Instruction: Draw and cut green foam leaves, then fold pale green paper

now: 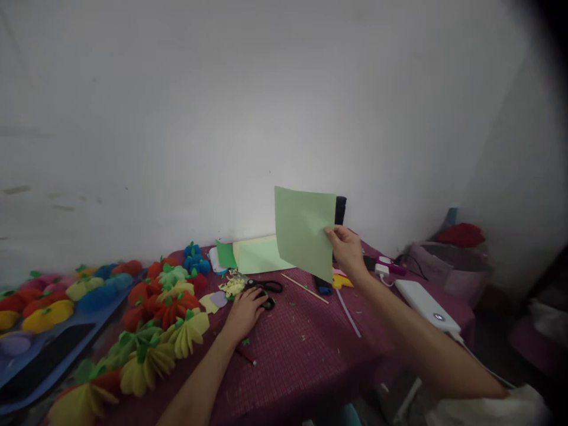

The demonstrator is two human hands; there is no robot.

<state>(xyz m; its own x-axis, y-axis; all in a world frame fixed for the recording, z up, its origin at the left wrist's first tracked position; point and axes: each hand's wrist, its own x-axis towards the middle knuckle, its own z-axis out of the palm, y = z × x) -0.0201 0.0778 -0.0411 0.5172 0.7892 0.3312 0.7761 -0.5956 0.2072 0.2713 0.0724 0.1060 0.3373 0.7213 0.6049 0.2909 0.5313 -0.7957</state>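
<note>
Between the thumb and fingers of my right hand (346, 248) is the right edge of a light green sheet of paper (305, 231), raised upright above the table. My left hand (245, 310) lies flat on the tablecloth, fingers stretched out at black-handled scissors (270, 286) and partly over one handle loop. Yellowish paper scraps (232, 285) lie around the scissors' blades. More pale green paper (260, 257) rests against the wall behind, beside a darker green piece (226, 255). A thin wooden stick (306, 289) lies below the raised sheet.
Many colourful paper pumpkins (171, 296) cover the table's left side and a blue tray (104, 319), where a dark phone (47, 358) also lies. At right is a white power bank (426, 305) with a cable. A fabric basket (448, 263) stands beyond the dark red tablecloth (284, 367).
</note>
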